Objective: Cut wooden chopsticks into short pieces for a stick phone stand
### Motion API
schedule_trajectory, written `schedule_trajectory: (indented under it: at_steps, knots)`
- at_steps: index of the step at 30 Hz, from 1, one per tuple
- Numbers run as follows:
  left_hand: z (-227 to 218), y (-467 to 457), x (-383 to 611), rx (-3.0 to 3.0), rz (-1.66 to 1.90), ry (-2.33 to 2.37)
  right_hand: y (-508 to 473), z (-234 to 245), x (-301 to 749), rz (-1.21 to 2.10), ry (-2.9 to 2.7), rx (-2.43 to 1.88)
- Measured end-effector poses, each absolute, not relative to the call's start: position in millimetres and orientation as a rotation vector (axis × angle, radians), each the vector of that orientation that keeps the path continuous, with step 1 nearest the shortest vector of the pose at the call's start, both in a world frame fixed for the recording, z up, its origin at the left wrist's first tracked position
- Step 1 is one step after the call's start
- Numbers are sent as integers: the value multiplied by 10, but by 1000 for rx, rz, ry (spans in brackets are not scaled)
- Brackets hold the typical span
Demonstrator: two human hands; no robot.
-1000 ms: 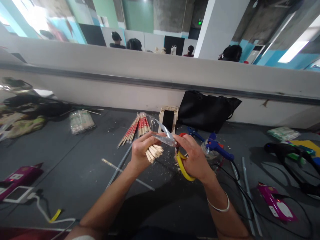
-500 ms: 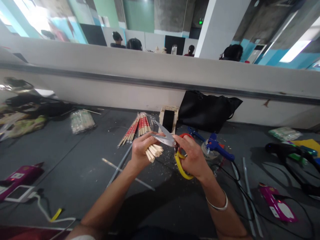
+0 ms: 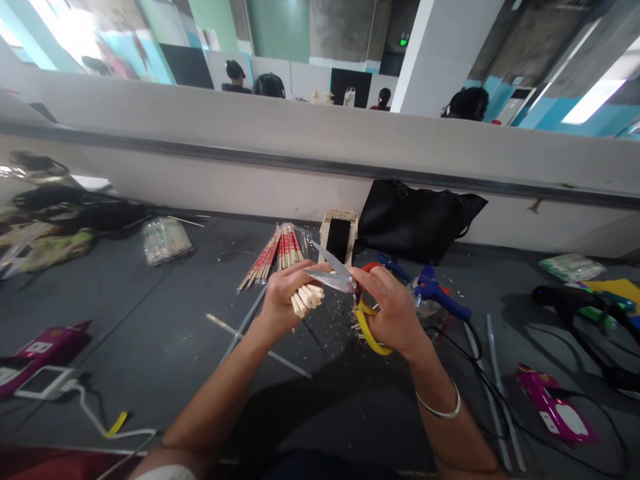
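Observation:
My left hand is closed round a bundle of pale wooden sticks, whose cut ends point toward me. In my right hand is a pair of scissors with yellow and red handles. The scissors' blades are spread apart and reach over to the fingers of my left hand; whether they touch a stick is hidden. Behind my hands lie red-wrapped chopsticks in clear plastic. A black phone rests on a small wooden stick structure.
A blue glue gun sits right of my right hand. Clear glue sticks lie left, with small scraps strewn about. Magenta devices with cables stand at both sides. A black bag leans on the partition. People sit beyond it.
Both hands stay in nearly the same place, with the scissors still spread. The stick bundle has tilted slightly, and small stick pieces now show beside the yellow handle.

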State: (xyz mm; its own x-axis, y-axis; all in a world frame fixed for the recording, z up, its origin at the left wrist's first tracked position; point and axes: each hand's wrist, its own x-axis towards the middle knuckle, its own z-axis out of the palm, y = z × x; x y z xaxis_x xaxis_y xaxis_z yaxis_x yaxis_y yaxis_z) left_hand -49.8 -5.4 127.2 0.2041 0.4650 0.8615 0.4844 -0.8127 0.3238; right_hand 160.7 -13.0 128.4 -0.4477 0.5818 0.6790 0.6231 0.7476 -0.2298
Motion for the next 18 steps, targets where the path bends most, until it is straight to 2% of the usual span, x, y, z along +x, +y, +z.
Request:
schedule_trajectory:
  at_steps: [18]
  knots:
    - [1274,-52,-523,-2521,-1718,-923,-108,1270,1657,-57,-2191,-865]
